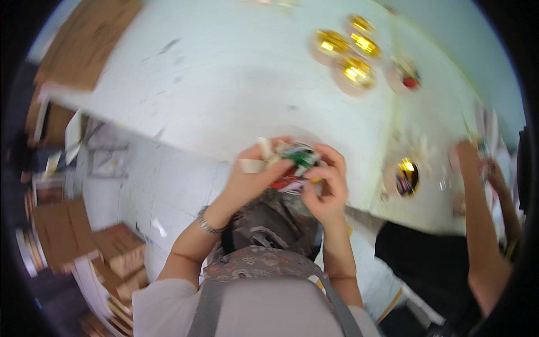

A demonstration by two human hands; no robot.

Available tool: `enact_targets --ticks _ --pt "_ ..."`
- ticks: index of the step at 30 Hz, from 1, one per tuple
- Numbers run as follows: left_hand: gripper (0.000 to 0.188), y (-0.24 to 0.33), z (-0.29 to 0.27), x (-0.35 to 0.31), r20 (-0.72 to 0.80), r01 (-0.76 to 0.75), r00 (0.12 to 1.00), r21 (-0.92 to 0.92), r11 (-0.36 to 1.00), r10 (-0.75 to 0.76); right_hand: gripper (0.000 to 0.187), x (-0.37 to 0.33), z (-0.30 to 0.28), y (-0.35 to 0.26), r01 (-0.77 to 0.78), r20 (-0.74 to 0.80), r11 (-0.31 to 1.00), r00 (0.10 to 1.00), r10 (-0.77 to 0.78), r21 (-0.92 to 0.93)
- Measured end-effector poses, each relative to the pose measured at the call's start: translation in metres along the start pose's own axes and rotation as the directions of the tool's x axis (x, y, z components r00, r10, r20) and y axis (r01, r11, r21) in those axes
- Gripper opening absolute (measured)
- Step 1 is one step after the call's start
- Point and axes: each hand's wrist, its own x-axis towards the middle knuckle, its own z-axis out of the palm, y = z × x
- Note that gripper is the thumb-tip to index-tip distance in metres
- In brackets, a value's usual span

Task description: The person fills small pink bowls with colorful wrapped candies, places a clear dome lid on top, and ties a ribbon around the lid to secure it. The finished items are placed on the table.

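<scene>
At the table's near edge, both my hands hold a small round bundle of green, red, white and purple pieces (300, 159); blur hides what kind of thing it is. My left hand (263, 165) grips it from the left, thumb on top. Cream-coloured flaps (252, 164) stick out between and beside its fingers. On the bundle's right side, my right hand (328, 185) has its fingers bent and pressed against the pieces. The undersides of both hands' grips are hidden.
Several shiny gold round ornaments (357, 72) stand on the white table (224, 73). Farther right are a clear container with red and green contents (410, 78) and a gold-rimmed one (407, 177). A co-worker's arms (477, 213) reach in there. Cardboard boxes (64, 227) stack at left.
</scene>
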Motion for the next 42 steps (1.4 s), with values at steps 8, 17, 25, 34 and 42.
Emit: enact_targets --ticks 8,17,25,34,42 --pt "0.027 -0.03 -0.001 -0.025 -0.263 -0.139 0.892 0.614 0.777 0.367 0.047 -0.005 0.021 0.017 -0.022 0.098 0.979 0.995 0.002 0.203" --pt "0.018 -0.05 0.011 -0.101 -0.503 -0.228 0.722 0.475 0.85 0.475 0.048 -0.04 0.038 0.006 -0.208 0.438 0.901 0.899 0.023 0.381" --pt "0.017 -0.052 -0.025 -0.111 -0.559 -0.061 0.744 0.488 0.871 0.366 0.046 -0.052 0.069 0.006 -0.293 0.512 0.882 0.856 0.07 0.368" --pt "0.028 -0.009 -0.098 -0.097 -0.546 0.025 0.83 0.237 0.971 0.112 0.054 -0.007 0.13 -0.035 -0.233 0.417 0.941 0.902 0.115 0.245" --pt "0.026 0.095 -0.104 -0.027 -0.261 0.099 0.965 0.295 0.95 -0.02 0.063 0.062 0.119 -0.084 -0.375 0.256 0.902 0.913 0.318 0.217"
